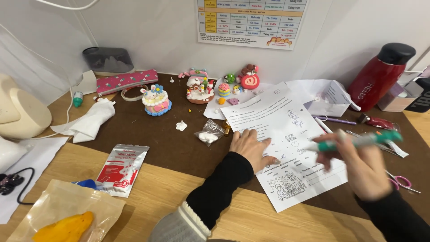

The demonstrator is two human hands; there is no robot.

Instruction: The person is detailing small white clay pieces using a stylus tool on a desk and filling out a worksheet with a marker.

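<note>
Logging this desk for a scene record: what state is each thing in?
Left hand: flat, pressing the printed white worksheet.
Right hand: blurred, gripping a teal-and-white pen.
Red flask with black cap: upright, capped.
Pink patterned pencil case: lying flat.
Small clear plastic bag: crumpled.
Pink-handled scissors: lying flat.

White wall [148,31] (chart [252,22] pinned) behind wooden desk [156,192].

Left hand [249,145] lies flat, palm down; right hand [358,163], blurred, has its grip closed, raised.
</note>
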